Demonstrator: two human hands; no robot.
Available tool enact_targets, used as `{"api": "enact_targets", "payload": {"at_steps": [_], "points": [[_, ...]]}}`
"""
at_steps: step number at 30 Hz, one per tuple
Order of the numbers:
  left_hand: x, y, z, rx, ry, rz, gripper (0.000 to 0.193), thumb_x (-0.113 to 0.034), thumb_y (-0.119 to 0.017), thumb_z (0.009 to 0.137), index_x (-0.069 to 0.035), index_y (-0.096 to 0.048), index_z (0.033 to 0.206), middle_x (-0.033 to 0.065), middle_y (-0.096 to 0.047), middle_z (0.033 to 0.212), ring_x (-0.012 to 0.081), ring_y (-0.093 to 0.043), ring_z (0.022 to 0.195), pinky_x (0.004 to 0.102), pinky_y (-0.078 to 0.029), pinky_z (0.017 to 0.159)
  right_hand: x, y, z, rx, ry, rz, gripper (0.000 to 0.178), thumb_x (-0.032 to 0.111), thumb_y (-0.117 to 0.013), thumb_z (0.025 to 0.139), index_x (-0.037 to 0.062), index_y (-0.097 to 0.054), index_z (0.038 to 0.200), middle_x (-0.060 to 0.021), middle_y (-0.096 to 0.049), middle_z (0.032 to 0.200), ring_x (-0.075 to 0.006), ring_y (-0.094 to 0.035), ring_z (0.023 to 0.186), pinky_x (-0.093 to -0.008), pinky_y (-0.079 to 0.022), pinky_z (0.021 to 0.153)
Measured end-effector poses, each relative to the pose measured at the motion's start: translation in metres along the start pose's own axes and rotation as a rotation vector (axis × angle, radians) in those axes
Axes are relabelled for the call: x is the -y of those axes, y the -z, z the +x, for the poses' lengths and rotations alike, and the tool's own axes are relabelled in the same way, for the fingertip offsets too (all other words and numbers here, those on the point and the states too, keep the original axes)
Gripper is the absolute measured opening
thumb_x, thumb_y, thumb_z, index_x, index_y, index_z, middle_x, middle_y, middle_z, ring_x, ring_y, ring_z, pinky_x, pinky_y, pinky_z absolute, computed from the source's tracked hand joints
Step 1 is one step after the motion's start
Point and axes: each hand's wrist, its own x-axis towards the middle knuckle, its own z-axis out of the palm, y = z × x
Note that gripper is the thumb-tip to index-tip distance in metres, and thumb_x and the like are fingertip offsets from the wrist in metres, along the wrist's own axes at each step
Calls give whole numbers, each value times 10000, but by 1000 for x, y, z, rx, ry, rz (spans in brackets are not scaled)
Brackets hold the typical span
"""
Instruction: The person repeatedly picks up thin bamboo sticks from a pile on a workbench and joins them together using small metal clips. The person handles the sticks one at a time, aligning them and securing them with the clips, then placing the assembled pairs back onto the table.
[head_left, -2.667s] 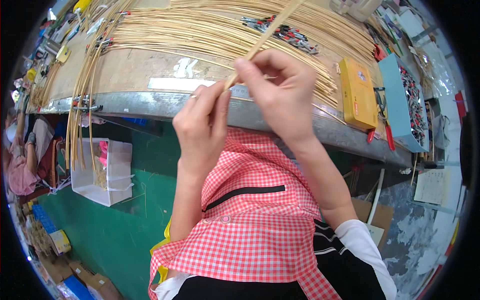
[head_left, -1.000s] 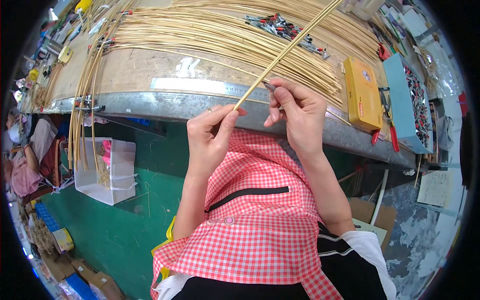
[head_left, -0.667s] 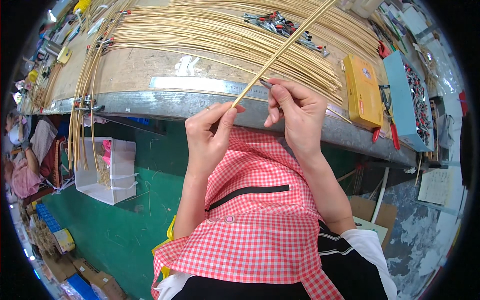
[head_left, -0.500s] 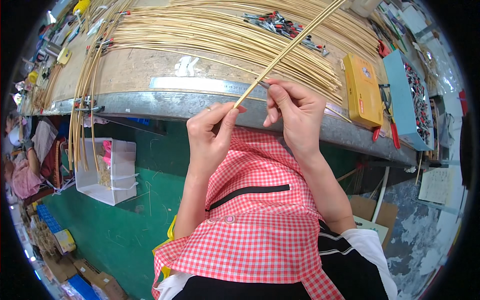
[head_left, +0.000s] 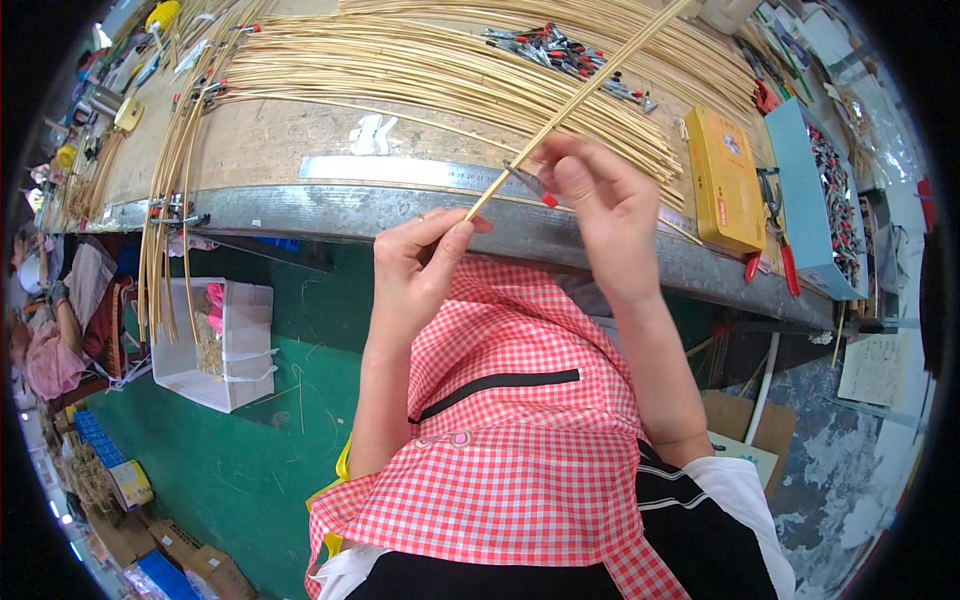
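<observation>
My left hand pinches the near end of a few thin bamboo strips, which slant up to the far right over the workbench. On the strips, a little beyond my left fingers, sits a small metal spring clip with a red tip. My right hand is just right of the clip, fingers apart and slightly blurred, with nothing held in it. Whether its fingertips touch the strips behind is hard to see. Across the bench behind lie many long bamboo strips side by side.
A steel ruler lies along the bench's front edge. Loose spring clips are heaped on the strips. To the right are a yellow box, red-handled pliers and a blue box of clips. Clipped strips overhang a white bin.
My right hand has let go of the spring clip and shifted slightly right and up. The clip now stays on the strips by itself. My left hand has barely moved.
</observation>
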Motion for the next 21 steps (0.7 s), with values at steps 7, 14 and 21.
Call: {"api": "enact_targets", "payload": {"at_steps": [7,14,21], "points": [[12,33,3,291,140,-136,177,-81,-595,877,41,-684,970,59,-667,836,83,-577,705,218,-454,630,14,32,22,39,-11,452,141,73,-613,883,-36,-654,963,-123,-671,844,-131,-624,668,-254,-544,582],[-33,36,1,-23,-301,252,275,-20,-664,773,23,-668,1045,125,-668,959,201,-644,871,289,-495,750,-3,-26,-27,202,-188,246,90,-28,-632,830,-49,-683,901,-84,-675,799,-117,-648,712,-237,-541,647],[-48,20,-11,-91,-454,377,247,-28,-766,646,-50,-721,888,82,-661,763,201,-632,669,284,-488,575,-14,-57,-53,401,-150,159,140,27,-635,853,-4,-664,986,-65,-675,852,-116,-615,807,-260,-512,708]]}}
